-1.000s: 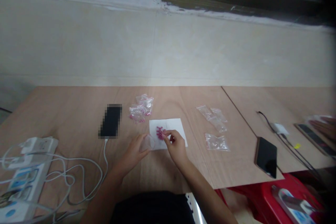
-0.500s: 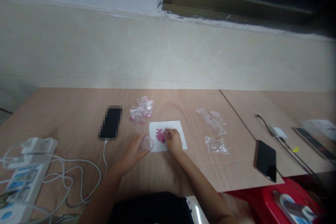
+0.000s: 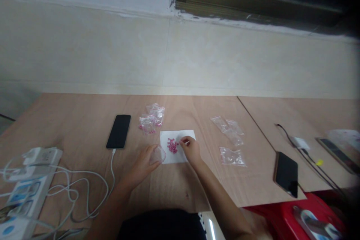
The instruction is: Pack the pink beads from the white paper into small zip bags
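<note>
My left hand point(image 3: 147, 160) grips a small clear plastic zip bag point(image 3: 158, 154), its mouth held open toward the white paper point(image 3: 165, 158). A heap of small pink beads point(image 3: 172, 145) lies on that sheet. Just right of the heap, my right hand point(image 3: 191, 149) is over the paper with thumb and forefinger pinched together; whatever is between the fingertips is too small to make out. Behind the left hand, bags holding some pink beads point(image 3: 152, 120) lie on the table.
Several clear bags point(image 3: 227, 131) lie to the right. A phone point(image 3: 119, 131) on a white cable is at the left, beside a power strip point(image 3: 30, 191) with tangled cords. Another phone point(image 3: 286, 174) lies near the right edge, above a red stool point(image 3: 284, 213).
My right hand has lifted off the bead heap and shifted slightly right, fingers pinched. My left hand with the bag has stayed nearly in place.
</note>
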The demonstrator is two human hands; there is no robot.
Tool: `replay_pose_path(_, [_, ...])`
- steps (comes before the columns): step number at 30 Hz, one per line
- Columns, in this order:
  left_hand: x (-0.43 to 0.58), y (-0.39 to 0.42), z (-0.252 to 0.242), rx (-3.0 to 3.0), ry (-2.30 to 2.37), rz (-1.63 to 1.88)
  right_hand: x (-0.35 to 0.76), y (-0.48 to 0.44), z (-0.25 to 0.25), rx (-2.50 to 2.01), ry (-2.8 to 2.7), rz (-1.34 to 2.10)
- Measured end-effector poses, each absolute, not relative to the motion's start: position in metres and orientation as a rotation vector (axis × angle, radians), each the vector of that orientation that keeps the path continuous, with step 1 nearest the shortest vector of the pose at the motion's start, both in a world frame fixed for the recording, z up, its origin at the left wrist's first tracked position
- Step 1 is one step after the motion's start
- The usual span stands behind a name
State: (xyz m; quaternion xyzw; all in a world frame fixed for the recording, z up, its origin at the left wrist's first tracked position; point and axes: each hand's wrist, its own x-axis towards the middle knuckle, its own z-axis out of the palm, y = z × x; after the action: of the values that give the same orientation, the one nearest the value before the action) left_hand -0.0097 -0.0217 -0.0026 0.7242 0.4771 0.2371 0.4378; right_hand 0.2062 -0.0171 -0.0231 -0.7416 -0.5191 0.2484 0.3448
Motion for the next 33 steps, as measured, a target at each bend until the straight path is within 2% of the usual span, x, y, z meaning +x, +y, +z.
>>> replay_pose_path(7, [0.001, -0.016, -0.008, 1.814, 1.142, 0.631, 0.166, -0.049, 0.018, -1.443, -1.522, 0.763])
replay_pose_path(14, [-0.005, -0.016, -0.001, 1.811, 1.178, 0.622, 0.19, -0.033, -0.023, -1.838, -1.398, 0.507])
replay_pose_path(19, [-0.009, -0.022, -0.002, 1.762, 1.2, 0.597, 0.196, -0.025, -0.045, -1.924, -1.42, 0.498])
replay_pose_path(23, [-0.011, -0.023, -0.005, 1.764, 1.215, 0.575, 0.194, -0.03, -0.03, -1.901, -1.384, 0.494])
replay_pose_path(28, [-0.005, -0.018, -0.011, 1.827, 1.17, 0.585, 0.172, -0.049, 0.006, -1.575, -1.469, 0.639])
replay_pose_path(33, [-0.003, -0.013, -0.012, 1.832, 1.168, 0.625, 0.169, -0.045, -0.001, -1.572, -1.438, 0.651])
